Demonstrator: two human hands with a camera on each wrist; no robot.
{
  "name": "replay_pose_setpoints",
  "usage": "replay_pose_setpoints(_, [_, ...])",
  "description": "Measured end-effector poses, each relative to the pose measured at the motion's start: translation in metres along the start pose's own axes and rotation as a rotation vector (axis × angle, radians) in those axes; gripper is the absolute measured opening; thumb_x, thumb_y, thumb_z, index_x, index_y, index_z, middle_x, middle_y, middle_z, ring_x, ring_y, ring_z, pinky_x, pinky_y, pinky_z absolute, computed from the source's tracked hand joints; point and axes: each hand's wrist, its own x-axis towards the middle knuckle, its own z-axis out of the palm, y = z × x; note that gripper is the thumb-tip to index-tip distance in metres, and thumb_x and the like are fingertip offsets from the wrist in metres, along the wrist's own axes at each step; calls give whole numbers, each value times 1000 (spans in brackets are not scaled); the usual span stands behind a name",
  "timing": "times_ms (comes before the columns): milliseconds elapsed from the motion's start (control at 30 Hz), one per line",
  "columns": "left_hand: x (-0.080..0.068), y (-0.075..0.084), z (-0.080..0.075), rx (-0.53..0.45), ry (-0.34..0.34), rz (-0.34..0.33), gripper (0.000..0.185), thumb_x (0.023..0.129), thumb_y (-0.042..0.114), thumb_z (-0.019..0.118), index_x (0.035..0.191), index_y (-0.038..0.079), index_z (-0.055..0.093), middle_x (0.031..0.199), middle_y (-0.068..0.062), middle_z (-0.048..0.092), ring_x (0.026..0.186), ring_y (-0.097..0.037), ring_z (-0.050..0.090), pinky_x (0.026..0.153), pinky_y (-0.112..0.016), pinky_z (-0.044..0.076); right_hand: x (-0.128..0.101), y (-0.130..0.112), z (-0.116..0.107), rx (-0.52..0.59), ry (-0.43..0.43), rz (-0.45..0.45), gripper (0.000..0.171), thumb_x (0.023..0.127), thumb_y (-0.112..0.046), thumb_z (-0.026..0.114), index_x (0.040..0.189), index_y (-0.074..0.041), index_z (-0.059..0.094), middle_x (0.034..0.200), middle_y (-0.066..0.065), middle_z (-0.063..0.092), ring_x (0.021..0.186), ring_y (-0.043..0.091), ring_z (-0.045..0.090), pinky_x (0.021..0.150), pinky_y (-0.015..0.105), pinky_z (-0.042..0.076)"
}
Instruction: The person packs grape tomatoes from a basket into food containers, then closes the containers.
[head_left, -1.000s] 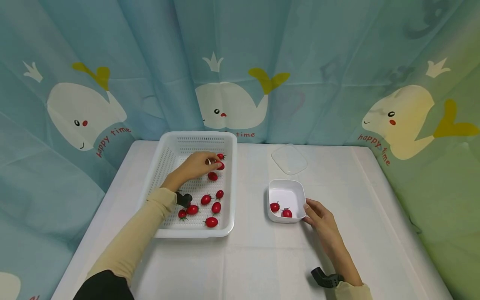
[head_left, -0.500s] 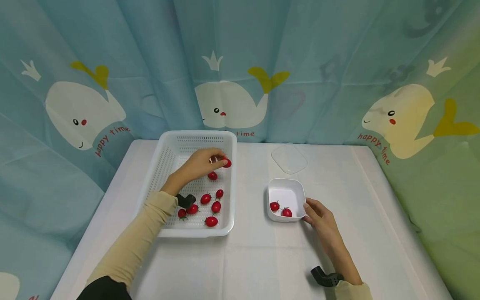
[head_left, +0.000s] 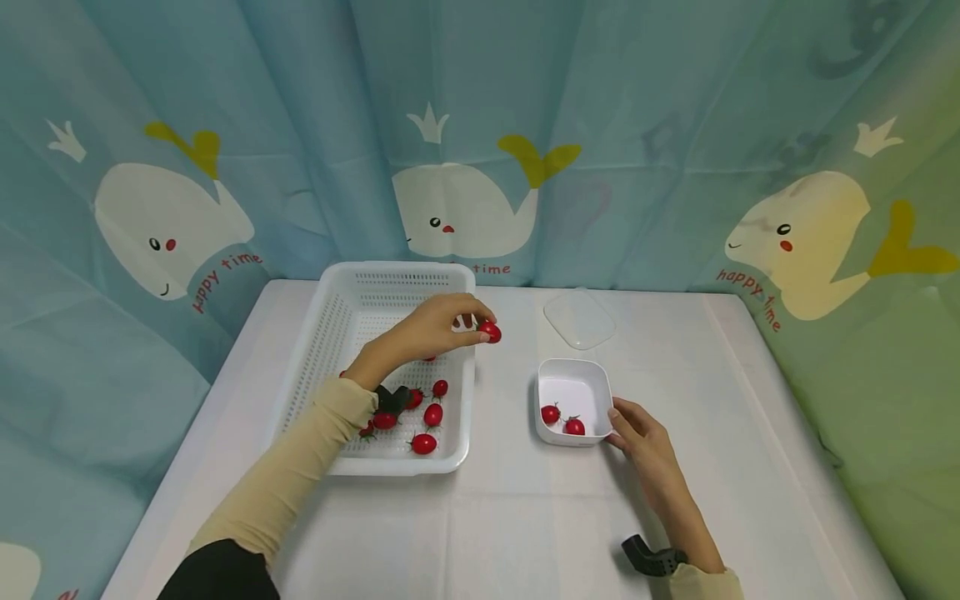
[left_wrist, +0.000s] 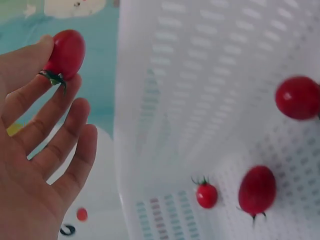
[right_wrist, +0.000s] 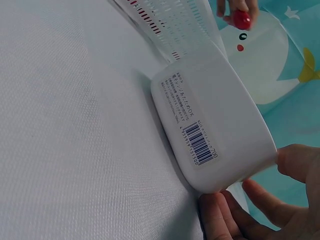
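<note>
A big white plastic basket full of little holes (head_left: 337,333) sits on the white table (head_left: 525,517), with several small red tomatoes (head_left: 423,443) lying inside it. To its right stands a small white square box (head_left: 573,371) with two tomatoes (head_left: 562,419) in it, and a clear plastic lid (head_left: 578,317) lies behind the box near the blue whale curtain (head_left: 465,142). Nothing stands between the basket and the box. The left hand (head_left: 435,329) pinches one small red cherry tomato (head_left: 491,332) at its fingertips, right over the basket's right rim. The right hand (head_left: 641,442) rests on the table, and its curled fingers touch the box's near right corner. Half a second ago the pinched tomato was over the inside of the basket; now it has moved right, past the rim. The right hand has stayed put.
</note>
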Motion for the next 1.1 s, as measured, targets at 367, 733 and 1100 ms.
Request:
replay_pose_setpoints(367, [21,27,12,-18,-100,92,31,96,27,76,124,16,73,120,4,73,102,-15,65,93,-33,55,-2,-1,1,8,-4,9,55,109,-35,54,153,-3,45,156,19,49,108,-7,61,91,9,51])
replay_pose_setpoints(733, [46,39,33,-9,-262,150,27,95,27,78,121,21,74,116,8,72,100,-11,62,97,-36,54,-1,0,0,5,-6,-4,57,109,-36,54,153,-2,45,156,19,49,108,-6,61,91,9,52])
replay_pose_setpoints(1100, [66,40,51,3,-389,159,23,92,23,81,114,20,75,109,9,75,94,-10,63,84,-22,51,1,1,1,38,-2,-21,55,109,-31,55,152,3,45,154,24,47,106,-6,62,90,11,54])
